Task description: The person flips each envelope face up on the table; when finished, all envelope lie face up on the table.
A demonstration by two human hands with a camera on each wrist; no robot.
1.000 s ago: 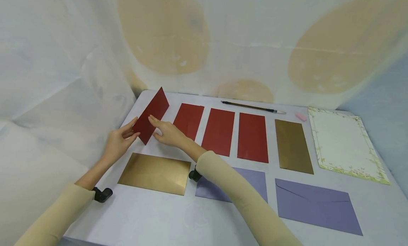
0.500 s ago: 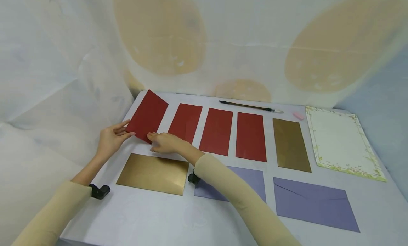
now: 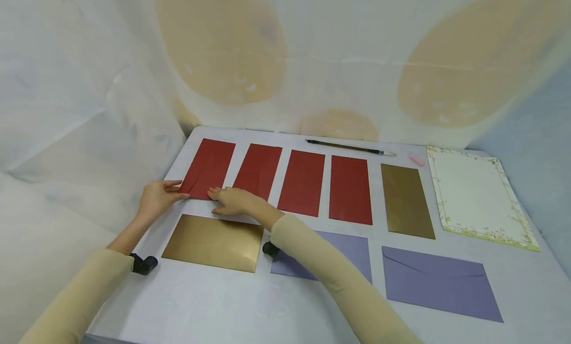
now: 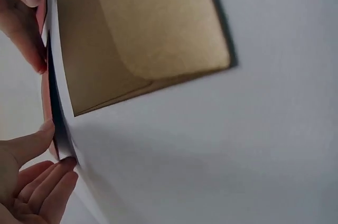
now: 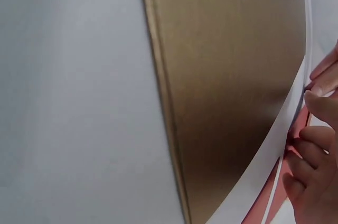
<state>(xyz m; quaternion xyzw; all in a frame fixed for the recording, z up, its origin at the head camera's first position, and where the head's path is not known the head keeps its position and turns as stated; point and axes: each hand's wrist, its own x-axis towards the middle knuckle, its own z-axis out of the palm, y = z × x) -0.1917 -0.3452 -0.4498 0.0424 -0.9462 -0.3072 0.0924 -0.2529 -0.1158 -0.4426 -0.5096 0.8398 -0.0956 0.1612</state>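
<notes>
The leftmost red envelope [image 3: 209,163] lies on the table at the far left, its near-left corner lifted slightly. My left hand [image 3: 156,200] pinches that corner; in the left wrist view its thumb [image 4: 39,139] is on the envelope's edge, with the fingers curled below. At the near-right corner, my right hand [image 3: 238,202] rests its fingertips on the paper. In the right wrist view the hands are at the right border, partly cut off. Closest to me below them lies a gold envelope [image 3: 214,242], flap side down in the head view.
Several more red envelopes [image 3: 303,183] stand in a row to the right, then another gold envelope [image 3: 407,200]. Two purple envelopes, one [image 3: 439,284] at the right, lie nearer. A brush [image 3: 348,146], a pink eraser [image 3: 417,159] and bordered paper [image 3: 482,195] are at the back.
The raised red envelope has been lowered and laid nearly flat in line with the others. My left hand keeps its corner; the right hand has moved down to the near edge.
</notes>
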